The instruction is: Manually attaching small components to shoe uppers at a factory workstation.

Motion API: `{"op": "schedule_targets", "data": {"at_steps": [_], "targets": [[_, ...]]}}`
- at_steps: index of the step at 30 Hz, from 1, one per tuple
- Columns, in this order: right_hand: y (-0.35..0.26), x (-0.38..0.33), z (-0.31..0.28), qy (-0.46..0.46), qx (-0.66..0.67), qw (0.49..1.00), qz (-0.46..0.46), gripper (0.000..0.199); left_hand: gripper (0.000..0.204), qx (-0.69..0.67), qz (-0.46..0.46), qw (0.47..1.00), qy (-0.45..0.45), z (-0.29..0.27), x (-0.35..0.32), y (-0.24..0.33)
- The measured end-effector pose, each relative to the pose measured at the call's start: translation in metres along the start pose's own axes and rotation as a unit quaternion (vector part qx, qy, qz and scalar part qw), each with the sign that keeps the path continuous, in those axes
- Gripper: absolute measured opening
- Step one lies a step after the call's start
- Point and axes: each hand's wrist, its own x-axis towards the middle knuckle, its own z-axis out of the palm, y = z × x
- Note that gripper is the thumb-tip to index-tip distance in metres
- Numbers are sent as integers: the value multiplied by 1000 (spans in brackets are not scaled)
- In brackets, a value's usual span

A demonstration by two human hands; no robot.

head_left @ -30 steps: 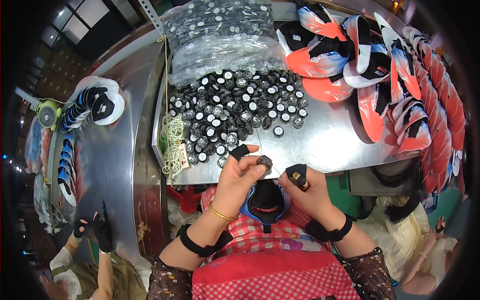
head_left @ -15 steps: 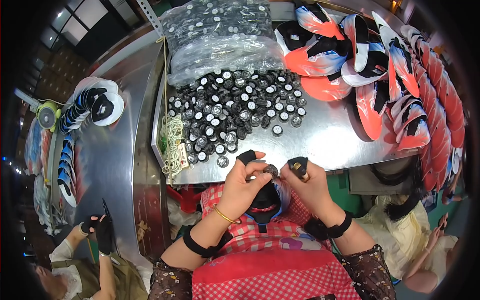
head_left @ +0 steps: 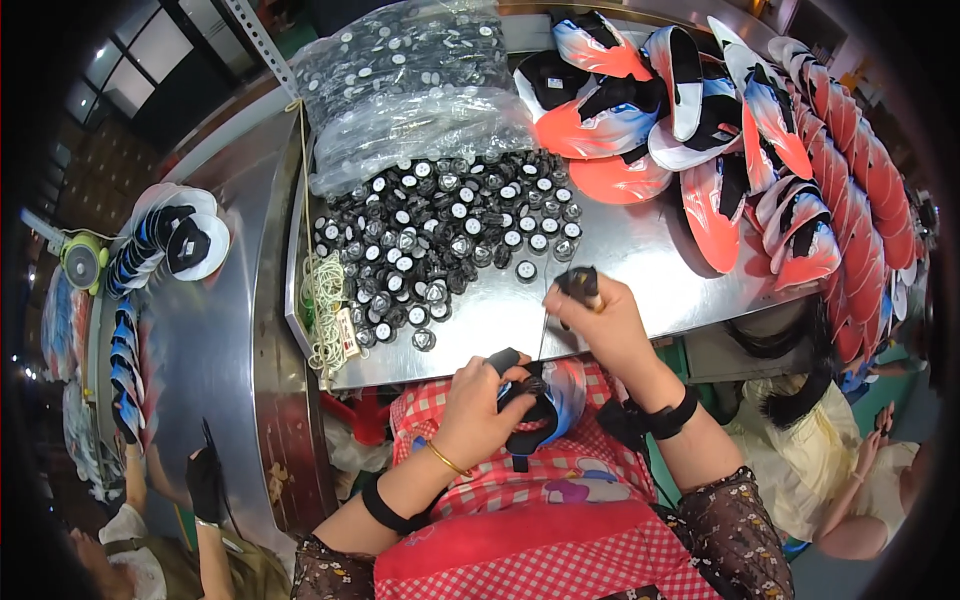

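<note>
On my lap, over a red checked apron, rests a blue, white and black shoe upper. My left hand is closed around its black edge, thumb on top; a small dark round piece seems to sit under these fingers, mostly hidden. Up and to the right, above the table's front edge, my right hand is pinched on a thin thread that runs taut down to the upper. Whether a needle is in its fingertips I cannot make out. Dark coverings wrap some fingers of both hands.
Many black round buckles with white centres are heaped on the metal table, below a clear plastic bag of more. Coral and blue shoe uppers pile at the right. A cord bundle hangs left; another person's gloved hand is lower left.
My right hand has moved up and away from my left, drawing the thread taut. My left hand has lowered onto the upper. The view has shifted slightly right.
</note>
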Motion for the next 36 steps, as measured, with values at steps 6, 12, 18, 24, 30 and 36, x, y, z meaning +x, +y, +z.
{"op": "schedule_targets", "data": {"at_steps": [6, 12, 18, 24, 30, 36], "targets": [[-10, -19, 3, -34, 76, 996, 44, 17, 24, -572, -113, 812, -5, -6, 37, 28], [2, -25, -19, 79, -368, 904, -205, 16, 7, -557, -205, 805, 15, 0, 50, 27], [2, -31, -19, 129, -421, 845, -303, 18, 7, -501, -180, 846, -15, 3, 45, 27], [2, -39, -9, 87, 23, 996, -6, 12, 11, -541, -187, 819, 25, 0, 44, 30], [6, -44, -4, 93, 15, 995, 23, 9, 15, -549, -198, 811, 29, 1, 45, 32], [0, -41, 6, 171, 10, 985, -23, 9, 14, -531, -161, 830, 56, 8, 42, 28]]}}
